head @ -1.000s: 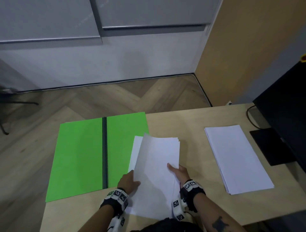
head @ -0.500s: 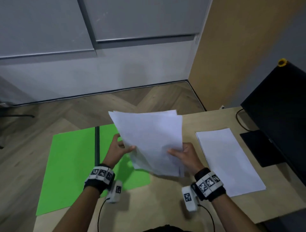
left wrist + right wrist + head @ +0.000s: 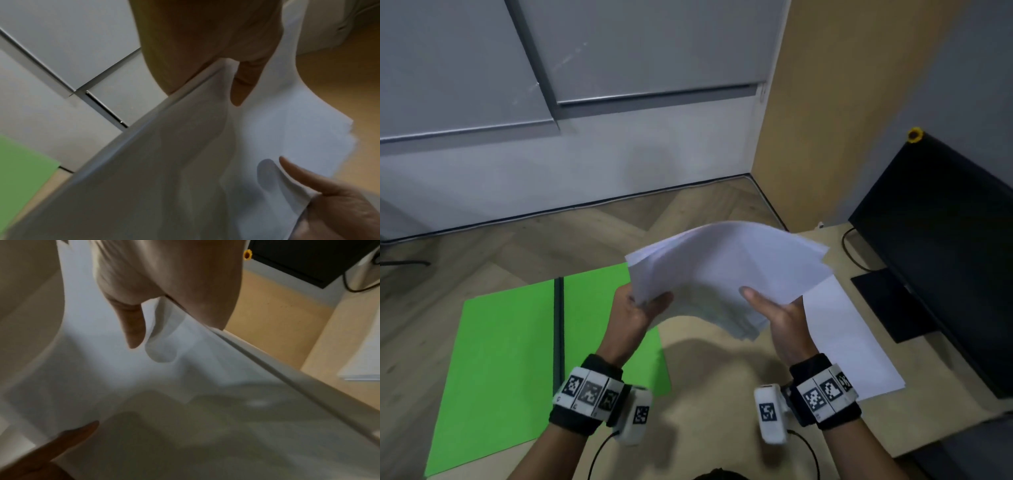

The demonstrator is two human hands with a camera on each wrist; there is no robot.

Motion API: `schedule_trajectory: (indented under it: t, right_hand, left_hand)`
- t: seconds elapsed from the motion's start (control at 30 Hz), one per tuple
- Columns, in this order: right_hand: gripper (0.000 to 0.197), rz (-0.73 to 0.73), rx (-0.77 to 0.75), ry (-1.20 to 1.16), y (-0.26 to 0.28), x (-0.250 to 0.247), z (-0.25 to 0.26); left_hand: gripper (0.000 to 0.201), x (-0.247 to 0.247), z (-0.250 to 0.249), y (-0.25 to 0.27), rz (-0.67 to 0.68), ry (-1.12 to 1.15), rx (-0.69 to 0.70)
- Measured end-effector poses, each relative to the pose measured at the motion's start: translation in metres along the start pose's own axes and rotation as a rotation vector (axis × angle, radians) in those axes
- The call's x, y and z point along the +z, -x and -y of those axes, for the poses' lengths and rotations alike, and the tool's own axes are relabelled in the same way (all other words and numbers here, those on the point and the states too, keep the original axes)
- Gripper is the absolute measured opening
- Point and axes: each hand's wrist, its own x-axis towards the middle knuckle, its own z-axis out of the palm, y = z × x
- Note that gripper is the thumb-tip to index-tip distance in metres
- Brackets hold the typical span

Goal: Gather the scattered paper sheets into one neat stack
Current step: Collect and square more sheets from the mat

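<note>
A loose bundle of white paper sheets [image 3: 726,274] hangs in the air above the wooden desk [image 3: 709,377], bowed upward in the middle. My left hand [image 3: 635,308] pinches its left edge, thumb on top. My right hand [image 3: 779,313] grips its near right edge, thumb over the sheets. The left wrist view shows the thumb [image 3: 244,81] pressed on the paper [image 3: 185,162]; the right wrist view shows the same for my right thumb [image 3: 131,324] on the sheets [image 3: 185,418]. A second white stack [image 3: 849,342] lies flat on the desk to the right, partly under the bundle.
An open green folder [image 3: 510,359] lies at the desk's left with a dark spine down its middle. A black monitor [image 3: 945,257] and its base stand at the right edge, with a cable behind. Beyond the desk are wood floor and grey cabinets.
Both hands lifted the bundle off the desk and carried it up and to the right, turning it until it hangs sideways over the edge of the flat stack.
</note>
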Motion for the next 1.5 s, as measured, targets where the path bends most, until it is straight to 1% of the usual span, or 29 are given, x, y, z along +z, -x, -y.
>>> schedule_trajectory:
  t: [0.03, 0.1, 0.2, 0.33, 0.4, 0.47, 0.53, 0.6, 0.63, 0.67, 0.73, 0.83, 0.9, 1.0, 1.03, 1.07, 1.1, 1.13, 1.17, 1.2, 1.23, 1.27, 1.4, 1.5]
  right_hand:
    - [0.03, 0.0, 0.003, 0.002, 0.004, -0.002, 0.0]
    - [0.026, 0.038, 0.068, -0.039, 0.011, -0.003, -0.008]
    - [0.021, 0.107, 0.157, -0.013, 0.016, -0.003, -0.031]
    - [0.02, 0.073, 0.27, -0.043, 0.017, -0.002, -0.04]
    - [0.019, 0.072, 0.284, -0.034, 0.016, 0.001, -0.039]
    - [0.019, 0.05, 0.267, -0.031, 0.015, 0.004, -0.038]
    - [0.024, 0.005, 0.253, -0.066, 0.016, 0.007, -0.033]
    - [0.029, -0.027, 0.222, -0.112, 0.02, 0.004, -0.031]
    - [0.031, -0.026, 0.21, -0.114, 0.022, 0.002, -0.031]
    - [0.032, -0.029, 0.209, -0.092, 0.026, 0.002, -0.032]
    - [0.031, -0.029, 0.244, -0.021, 0.034, 0.001, -0.046]
    - [0.037, -0.069, 0.32, 0.075, 0.045, 0.005, -0.069]
    - [0.04, -0.087, 0.357, 0.068, 0.049, 0.005, -0.083]
    - [0.037, -0.104, 0.368, 0.114, 0.053, 0.003, -0.095]
    - [0.035, -0.102, 0.37, 0.13, 0.053, 0.0, -0.1]
    - [0.031, -0.101, 0.378, 0.136, 0.053, -0.001, -0.102]
    - [0.026, -0.099, 0.39, 0.149, 0.053, -0.005, -0.107]
    - [0.022, -0.097, 0.401, 0.16, 0.053, -0.008, -0.112]
    - [0.018, -0.095, 0.411, 0.178, 0.052, -0.012, -0.118]
    - [0.014, -0.09, 0.414, 0.192, 0.051, -0.016, -0.123]
    - [0.01, -0.079, 0.414, 0.208, 0.05, -0.02, -0.128]
    - [0.007, -0.062, 0.408, 0.223, 0.049, -0.024, -0.132]
    - [0.008, -0.003, 0.372, 0.268, 0.041, -0.035, -0.136]
    - [0.017, 0.013, 0.359, 0.248, 0.026, -0.052, -0.131]
  left_hand:
    - [0.044, 0.0, 0.007, 0.005, -0.002, 0.005, -0.002]
    - [0.039, -0.002, 0.022, 0.012, 0.005, 0.013, -0.031]
    - [0.031, -0.008, 0.049, 0.019, 0.081, -0.068, -0.1]
    - [0.031, -0.013, 0.075, 0.019, 0.096, -0.12, -0.269]
    - [0.03, -0.013, 0.081, 0.017, 0.115, -0.127, -0.32]
    - [0.027, -0.009, 0.077, 0.017, 0.116, -0.101, -0.299]
    - [0.038, -0.007, 0.068, 0.018, 0.09, -0.063, -0.251]
    - [0.035, -0.007, 0.061, 0.019, 0.088, -0.057, -0.187]
    - [0.032, -0.008, 0.061, 0.02, 0.096, -0.072, -0.176]
    - [0.032, -0.01, 0.066, 0.023, 0.103, -0.081, -0.191]
    - [0.037, -0.013, 0.084, 0.03, 0.13, -0.097, -0.265]
    - [0.035, -0.017, 0.116, 0.043, 0.157, -0.17, -0.353]
    - [0.035, -0.02, 0.135, 0.049, 0.161, -0.197, -0.376]
    - [0.045, -0.027, 0.149, 0.054, 0.157, -0.272, -0.374]
    - [0.044, -0.03, 0.149, 0.055, 0.166, -0.317, -0.358]
    - [0.034, -0.033, 0.149, 0.056, 0.17, -0.357, -0.334]
    - [0.017, -0.037, 0.146, 0.056, 0.177, -0.397, -0.315]
    - [0.004, -0.04, 0.145, 0.056, 0.177, -0.422, -0.29]
    - [0.021, -0.045, 0.146, 0.056, 0.167, -0.456, -0.259]
    - [0.032, -0.048, 0.148, 0.057, 0.159, -0.495, -0.236]
    - [0.035, -0.051, 0.149, 0.058, 0.142, -0.518, -0.234]
    - [0.035, -0.052, 0.148, 0.059, 0.137, -0.532, -0.228]
    - [0.037, -0.041, 0.142, 0.055, 0.091, -0.537, -0.213]
    - [0.032, -0.02, 0.136, 0.045, 0.048, -0.519, -0.225]
